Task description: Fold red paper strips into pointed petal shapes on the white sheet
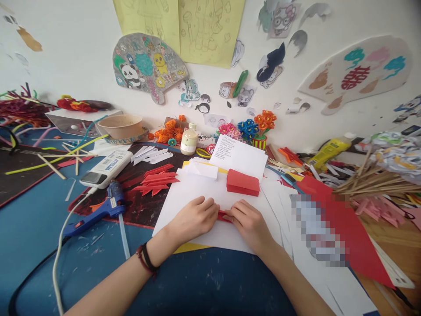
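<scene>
A small folded piece of red paper [225,216] lies between my hands, low over the white sheets [184,197]. My left hand [201,215] has its fingers curled together on the paper's left end. The right end is pinched in the fingers of my right hand [245,219]. Just beyond them sits a stack of red paper rectangles [242,182]. Folded white paper [203,170] rests to the left of that stack. Folded red pieces [158,179] are piled on the dark mat farther left.
A blue glue gun [105,210] and a white power bank [107,169] with a cable lie at left. Behind stand a small bottle [189,139] and a beige bowl [121,126]. Red sheets [355,232] and wooden sticks [365,184] are at right.
</scene>
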`<state>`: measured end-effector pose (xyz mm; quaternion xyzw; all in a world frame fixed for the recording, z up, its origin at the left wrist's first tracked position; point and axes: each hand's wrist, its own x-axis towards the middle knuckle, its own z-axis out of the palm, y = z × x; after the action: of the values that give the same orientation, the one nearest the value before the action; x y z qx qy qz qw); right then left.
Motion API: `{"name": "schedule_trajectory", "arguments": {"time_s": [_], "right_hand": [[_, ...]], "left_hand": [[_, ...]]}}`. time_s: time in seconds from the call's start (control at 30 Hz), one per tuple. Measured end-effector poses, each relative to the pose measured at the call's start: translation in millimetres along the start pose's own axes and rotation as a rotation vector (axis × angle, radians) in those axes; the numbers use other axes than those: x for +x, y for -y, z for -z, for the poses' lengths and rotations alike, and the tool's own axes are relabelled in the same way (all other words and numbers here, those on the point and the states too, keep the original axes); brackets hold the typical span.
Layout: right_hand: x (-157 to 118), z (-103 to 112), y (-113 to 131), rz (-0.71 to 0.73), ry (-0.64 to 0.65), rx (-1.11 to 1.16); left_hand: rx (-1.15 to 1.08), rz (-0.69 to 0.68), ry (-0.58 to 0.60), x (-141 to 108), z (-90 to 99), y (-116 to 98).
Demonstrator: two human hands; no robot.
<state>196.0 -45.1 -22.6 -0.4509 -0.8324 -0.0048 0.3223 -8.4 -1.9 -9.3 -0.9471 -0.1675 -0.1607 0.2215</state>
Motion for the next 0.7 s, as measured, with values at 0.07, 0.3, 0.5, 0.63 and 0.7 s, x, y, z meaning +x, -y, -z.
{"name": "schedule_trajectory", "arguments": {"time_s": [0.07, 0.3, 0.5, 0.63, 0.7], "right_hand": [[0.3, -1.4, 1.2, 0.011, 0.004, -0.038], [0.4, -0.8, 3.0, 0.044, 0.039, -0.134], [-2.4, -2.1, 5.2, 0.021, 0.028, -0.093], [-5.6, -6.0, 5.0, 0.042, 0.036, -0.153], [-6.2, -6.7, 4.9, 0.054, 0.04, -0.168]], "left_hand": [[-0.034, 0.027, 0.024, 0.9, 2.1, -0.3], [-0.179, 0.136, 0.063, 2.8, 7.0, -2.0], [-0.147, 0.129, 0.056, 1.5, 4.2, -3.5], [-0.111, 0.106, 0.057, 0.3, 3.2, -2.5], [-0.108, 0.108, 0.069, -0.5, 2.5, -1.9]]}}
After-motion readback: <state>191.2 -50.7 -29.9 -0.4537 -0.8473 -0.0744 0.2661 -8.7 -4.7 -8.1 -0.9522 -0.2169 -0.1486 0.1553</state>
